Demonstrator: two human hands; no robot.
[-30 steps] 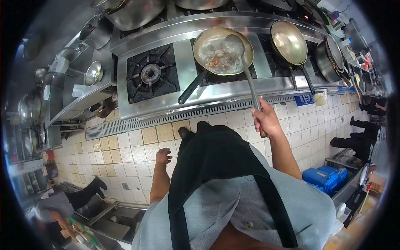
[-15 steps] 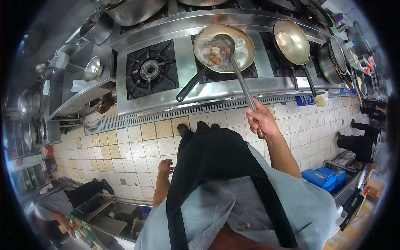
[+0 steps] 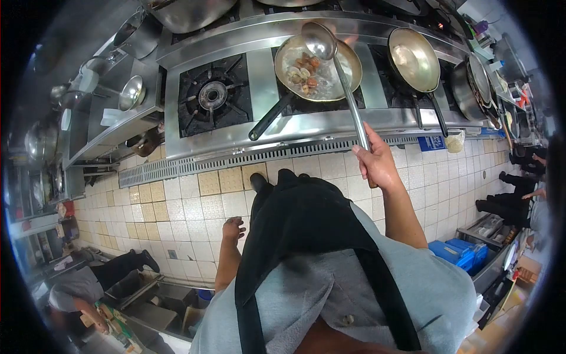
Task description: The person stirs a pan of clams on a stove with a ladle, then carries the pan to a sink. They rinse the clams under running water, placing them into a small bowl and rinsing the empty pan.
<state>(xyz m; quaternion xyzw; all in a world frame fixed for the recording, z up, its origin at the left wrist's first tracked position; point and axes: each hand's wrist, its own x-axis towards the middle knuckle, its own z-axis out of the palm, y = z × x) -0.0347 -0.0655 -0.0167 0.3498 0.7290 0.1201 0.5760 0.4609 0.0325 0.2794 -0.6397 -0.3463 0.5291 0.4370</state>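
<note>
I view the site through 1 head camera and report on 2 hands. The right hand has its fingers wrapped closely around the lower shaft of the ladle; the butt end shows just below the fist. The left hand hangs at the person's side, fingers loosely curled, and I see nothing in it.

Governing relation, in my judgement: ladle bowl to pan. The ladle's long axis runs from the right fingers forward and slightly left, away from the person. Its bowl overlaps the pan's far rim from my viewpoint; I cannot tell how high it stands above that rim. The pan sits on the range, forward and left of the right fingers. Pale liquid lies inside it, with clam-like shells and reddish pieces grouped left of the ladle's shaft.

The pan's handle slants back and left, towards the person. Neither hand touches it. In the view the left hand appears nearer to its tip, though depth prevents a firm finding. Another pan stands to the right, apart from the ladle.
</note>
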